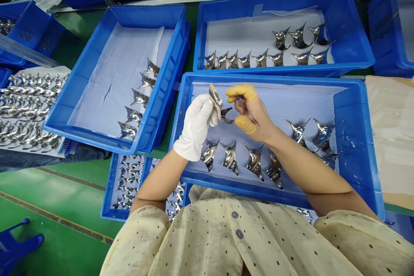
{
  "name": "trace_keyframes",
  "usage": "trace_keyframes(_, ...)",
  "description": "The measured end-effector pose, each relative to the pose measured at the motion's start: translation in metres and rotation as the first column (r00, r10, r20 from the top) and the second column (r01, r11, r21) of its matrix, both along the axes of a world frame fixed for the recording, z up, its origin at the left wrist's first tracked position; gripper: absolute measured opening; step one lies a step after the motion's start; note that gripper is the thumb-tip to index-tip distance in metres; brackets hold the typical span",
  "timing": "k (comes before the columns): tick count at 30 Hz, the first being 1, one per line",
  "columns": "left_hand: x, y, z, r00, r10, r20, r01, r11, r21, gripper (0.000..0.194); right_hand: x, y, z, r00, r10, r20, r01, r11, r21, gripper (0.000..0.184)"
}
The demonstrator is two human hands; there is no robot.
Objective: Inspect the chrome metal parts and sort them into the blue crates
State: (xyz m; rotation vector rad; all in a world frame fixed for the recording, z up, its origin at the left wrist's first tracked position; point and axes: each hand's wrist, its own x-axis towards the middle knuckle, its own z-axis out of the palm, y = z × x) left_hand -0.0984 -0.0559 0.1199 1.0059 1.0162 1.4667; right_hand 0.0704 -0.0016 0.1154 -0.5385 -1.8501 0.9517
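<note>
My left hand (198, 125), in a white glove, is closed on a shiny curved metal piece (216, 96) held up above the middle blue tray (274, 78). Facing it from the right is my right hand (249, 112), with yellow finger covers on thumb and forefinger. Those two are apart, while the other fingers curl round a small blue-tipped thing (239, 99), perhaps a pen. Between the hands shows a dark pronged metal part (227, 114); whether it belongs to the held piece I cannot tell. Below lie several pointed chrome pieces (230, 157) in a row.
More chrome pieces lie in the back tray (284, 69) and in the left tray (152, 123), both paper-lined. Rows of small metal parts (29, 108) stand far left. Cardboard (390, 138) lies at right; a blue stool (21, 243) stands on the green floor.
</note>
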Motion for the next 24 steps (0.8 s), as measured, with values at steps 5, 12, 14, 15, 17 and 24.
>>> trace_keyframes(5, 0.005, -0.001, -0.002, 0.999, -0.032, 0.033, 0.035, 0.996, -0.082, 0.046, -0.003, -0.003, 0.005, 0.98, -0.028, 0.197, 0.006, 0.994, 0.111, 0.076)
trace_keyframes(12, 0.01, -0.001, -0.005, 0.981, 0.001, 0.192, 0.027, 0.989, -0.147, 0.048, -0.006, -0.006, 0.0, 0.98, -0.042, 0.192, 0.01, 0.986, 0.164, 0.076)
trace_keyframes(14, 0.011, -0.001, -0.003, 0.964, 0.002, 0.265, 0.042, 0.986, -0.163, 0.046, -0.006, -0.006, -0.003, 0.985, -0.044, 0.165, 0.014, 0.984, 0.179, 0.074)
trace_keyframes(15, 0.012, -0.002, -0.002, 0.956, 0.0, 0.292, 0.051, 0.985, -0.168, 0.044, -0.006, -0.006, -0.004, 0.987, -0.046, 0.156, 0.017, 0.983, 0.181, 0.074)
trace_keyframes(17, 0.012, -0.002, 0.0, 0.947, 0.0, 0.321, 0.059, 0.983, -0.174, 0.041, -0.006, -0.006, -0.005, 0.988, -0.049, 0.144, 0.023, 0.984, 0.179, 0.073)
trace_keyframes(24, 0.012, -0.002, 0.001, 0.936, 0.033, 0.35, 0.044, 0.977, -0.21, 0.035, -0.006, -0.006, -0.004, 0.991, -0.044, 0.129, 0.021, 0.984, 0.179, 0.067)
